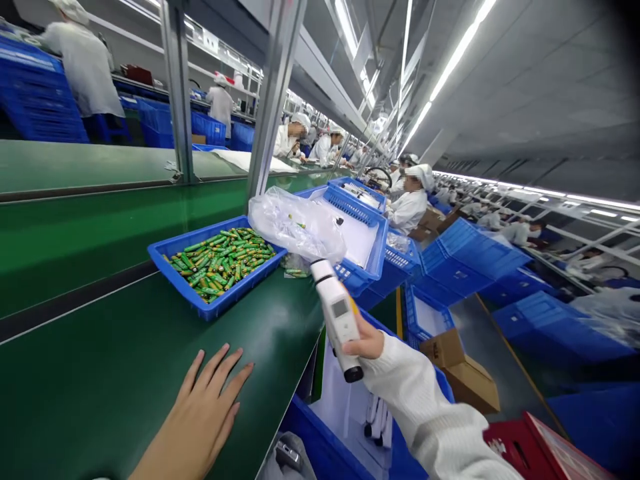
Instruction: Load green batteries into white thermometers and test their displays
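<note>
My right hand (367, 340) is wrapped round a white handheld device (340, 317) with a small dark screen, a black end and an orange strip. It is held tilted over the right edge of the green work surface (125, 373). My left hand (207, 393) rests palm down on that surface, fingers spread, holding nothing. Beyond it stands a blue tray (210, 310) filled with green and gold batteries (225, 260). Below my right hand, a blue bin (320, 427) contains more white devices (377, 420), partly hidden by my sleeve.
A clear plastic bag (295, 223) lies between the battery tray and a blue crate (373, 257). Metal posts (275, 93) rise at the back. On the right are an opened cardboard box (467, 373) and a red box (540, 447). A co-worker (410, 200) sits further along.
</note>
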The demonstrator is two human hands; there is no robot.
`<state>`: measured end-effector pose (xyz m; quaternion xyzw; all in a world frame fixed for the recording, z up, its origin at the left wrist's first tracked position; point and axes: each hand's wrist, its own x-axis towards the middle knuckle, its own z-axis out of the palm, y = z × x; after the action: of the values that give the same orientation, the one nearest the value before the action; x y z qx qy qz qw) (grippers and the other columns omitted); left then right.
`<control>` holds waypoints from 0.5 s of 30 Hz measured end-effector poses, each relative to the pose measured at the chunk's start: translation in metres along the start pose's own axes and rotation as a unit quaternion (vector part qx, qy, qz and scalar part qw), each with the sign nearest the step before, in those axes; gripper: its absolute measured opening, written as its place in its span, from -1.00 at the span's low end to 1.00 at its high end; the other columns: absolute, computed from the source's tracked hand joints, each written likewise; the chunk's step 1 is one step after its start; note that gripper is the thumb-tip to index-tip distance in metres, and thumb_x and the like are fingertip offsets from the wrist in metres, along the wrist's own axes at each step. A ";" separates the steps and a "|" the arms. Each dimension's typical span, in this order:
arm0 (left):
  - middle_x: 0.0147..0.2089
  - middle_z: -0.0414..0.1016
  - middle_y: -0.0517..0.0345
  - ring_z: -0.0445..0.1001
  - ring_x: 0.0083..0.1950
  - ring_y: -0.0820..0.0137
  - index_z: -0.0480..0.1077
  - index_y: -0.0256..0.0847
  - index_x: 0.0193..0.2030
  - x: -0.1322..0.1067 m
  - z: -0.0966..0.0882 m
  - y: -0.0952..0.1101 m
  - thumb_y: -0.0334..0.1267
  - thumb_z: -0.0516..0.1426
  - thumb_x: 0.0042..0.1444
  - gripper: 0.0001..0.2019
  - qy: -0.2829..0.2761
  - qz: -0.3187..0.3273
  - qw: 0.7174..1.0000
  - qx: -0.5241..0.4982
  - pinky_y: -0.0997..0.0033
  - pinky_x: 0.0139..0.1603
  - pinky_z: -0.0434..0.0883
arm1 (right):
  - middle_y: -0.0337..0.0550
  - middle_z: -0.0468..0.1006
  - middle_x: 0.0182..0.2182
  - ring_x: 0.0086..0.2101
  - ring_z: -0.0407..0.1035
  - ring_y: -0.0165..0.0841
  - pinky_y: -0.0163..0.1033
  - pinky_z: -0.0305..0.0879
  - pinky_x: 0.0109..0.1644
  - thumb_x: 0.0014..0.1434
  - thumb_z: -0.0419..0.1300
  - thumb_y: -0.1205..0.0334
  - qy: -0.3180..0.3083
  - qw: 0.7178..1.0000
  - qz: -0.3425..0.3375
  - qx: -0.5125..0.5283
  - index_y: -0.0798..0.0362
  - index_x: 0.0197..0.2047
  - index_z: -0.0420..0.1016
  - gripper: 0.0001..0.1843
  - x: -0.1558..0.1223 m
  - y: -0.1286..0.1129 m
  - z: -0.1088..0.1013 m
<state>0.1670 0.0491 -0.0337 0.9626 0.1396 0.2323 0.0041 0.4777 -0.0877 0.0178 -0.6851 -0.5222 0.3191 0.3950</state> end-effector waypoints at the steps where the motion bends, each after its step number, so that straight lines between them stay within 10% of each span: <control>1: 0.14 0.43 0.16 0.35 0.18 0.23 0.32 0.01 0.14 0.001 -0.002 0.000 -0.32 0.01 0.18 -0.61 -0.007 0.009 1.000 -0.015 0.02 0.32 0.04 | 0.01 0.10 0.24 0.18 0.10 -0.06 0.07 0.05 0.20 -0.19 0.24 -0.28 -0.064 0.997 -0.029 -0.026 -0.04 0.39 -0.29 0.23 0.014 -0.009 0.005; 4: 0.06 0.49 0.22 0.40 0.14 0.37 0.33 0.00 0.11 0.003 -0.013 0.002 -0.42 -0.01 0.18 -0.61 -0.036 0.063 0.994 -0.078 0.12 0.38 0.01 | 0.08 0.09 0.19 0.17 0.03 -0.03 0.10 -0.09 0.24 -0.13 0.28 -0.11 -0.191 0.961 -0.107 -0.171 0.06 0.39 -0.25 0.17 0.048 -0.025 0.019; 10: 0.07 0.49 0.14 0.45 0.08 0.27 0.41 -0.07 0.03 0.009 -0.028 0.007 -0.50 0.00 0.12 -0.61 -0.076 0.059 0.984 -0.150 0.25 0.11 0.43 | 0.24 0.20 0.07 0.01 0.16 0.05 0.14 0.05 0.11 -0.23 0.37 0.12 -0.274 0.802 -0.182 -0.498 0.20 0.36 -0.04 0.13 0.089 -0.049 0.050; 15: 0.14 0.43 0.16 0.40 0.15 0.26 0.35 -0.02 0.12 0.006 -0.026 0.006 -0.49 -0.01 0.14 -0.55 -0.089 0.046 0.986 -0.130 0.23 0.11 0.44 | 0.25 0.16 0.16 0.08 0.14 0.04 0.09 0.06 0.15 -0.14 0.39 0.15 -0.274 0.765 -0.218 -0.540 0.16 0.35 0.02 0.04 0.115 -0.065 0.057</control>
<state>0.1623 0.0435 -0.0076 0.9762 0.0628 0.1617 0.1304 0.4281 0.0449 0.0443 -0.5361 -0.8298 0.0636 -0.1412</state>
